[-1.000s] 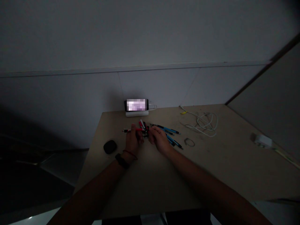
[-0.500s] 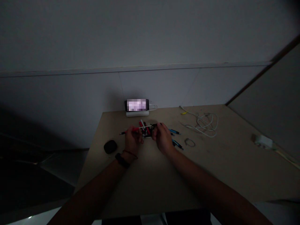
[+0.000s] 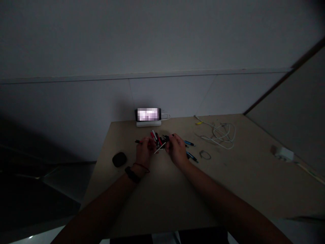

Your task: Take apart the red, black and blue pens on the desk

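My left hand (image 3: 145,149) is closed around a red and black pen (image 3: 138,141), whose dark end sticks out to the left. My right hand (image 3: 175,147) is pinched. From its fingertips a thin white pen refill (image 3: 159,148) slants down to the left, and a dark piece shows above them. Between and behind both hands lies a small pile of red, white and black pen parts (image 3: 154,134), partly hidden by the fingers. Blue and black pens (image 3: 192,157) lie just right of my right hand.
A phone (image 3: 148,114) leans on a white stand (image 3: 148,124) by the wall. A black rounded case (image 3: 119,159) sits at the left. On the right are a coiled white cable (image 3: 223,134), a small grey loop (image 3: 205,155) and a white power strip (image 3: 284,154).
The white refill has swung from nearly level between my hands to a downward slant from my right fingers. The red pen in my left hand has shifted, its dark end now higher.
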Demonstrator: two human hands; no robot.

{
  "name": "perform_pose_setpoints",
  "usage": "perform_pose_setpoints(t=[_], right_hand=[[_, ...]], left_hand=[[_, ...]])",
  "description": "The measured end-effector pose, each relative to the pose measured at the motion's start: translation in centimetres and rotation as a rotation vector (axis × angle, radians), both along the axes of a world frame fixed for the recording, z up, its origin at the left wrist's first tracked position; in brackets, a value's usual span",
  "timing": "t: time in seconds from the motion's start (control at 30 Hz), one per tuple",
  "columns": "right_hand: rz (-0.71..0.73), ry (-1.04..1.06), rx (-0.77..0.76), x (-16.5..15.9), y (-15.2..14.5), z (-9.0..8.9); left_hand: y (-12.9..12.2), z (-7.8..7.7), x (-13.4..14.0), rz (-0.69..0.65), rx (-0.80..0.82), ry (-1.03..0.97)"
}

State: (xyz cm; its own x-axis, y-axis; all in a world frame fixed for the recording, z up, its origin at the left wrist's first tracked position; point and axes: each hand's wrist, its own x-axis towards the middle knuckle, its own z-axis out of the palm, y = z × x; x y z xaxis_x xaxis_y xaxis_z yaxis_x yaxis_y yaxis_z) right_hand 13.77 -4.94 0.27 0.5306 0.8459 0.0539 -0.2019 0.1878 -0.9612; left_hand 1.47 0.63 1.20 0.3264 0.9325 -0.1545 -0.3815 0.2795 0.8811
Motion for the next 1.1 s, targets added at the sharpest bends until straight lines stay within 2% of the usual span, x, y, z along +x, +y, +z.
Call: perform_pose_setpoints(t=[0.17, 0.37, 0.6, 0.83, 1.1], right_hand=[[-0.011, -0.066, -0.002, -0.4, -0.2, 0.3], [0.012, -0.099, 0.007, -0.7, -0.2, 1.0], [0.011, -0.116, -0.007, -0.6, 0.0, 0.7], [0.013, -0.135, -0.005, -0.6, 0.0, 0.8], [-0.001, -0.156, -0.039, -0.6, -0.1, 0.9]], left_hand=[[-0.1, -0.4, 0.1, -0.045, 0.078, 0.059], [-0.5, -1.2, 0.0, -0.176, 0.224, 0.266], [-0.6, -0.9, 0.1, -0.283, 0.31, 0.263], [-0.6, -0.9, 0.0, -0.326, 0.413, 0.334], [-0.7, -0.9, -0.2, -0.339, 0.39, 0.33]])
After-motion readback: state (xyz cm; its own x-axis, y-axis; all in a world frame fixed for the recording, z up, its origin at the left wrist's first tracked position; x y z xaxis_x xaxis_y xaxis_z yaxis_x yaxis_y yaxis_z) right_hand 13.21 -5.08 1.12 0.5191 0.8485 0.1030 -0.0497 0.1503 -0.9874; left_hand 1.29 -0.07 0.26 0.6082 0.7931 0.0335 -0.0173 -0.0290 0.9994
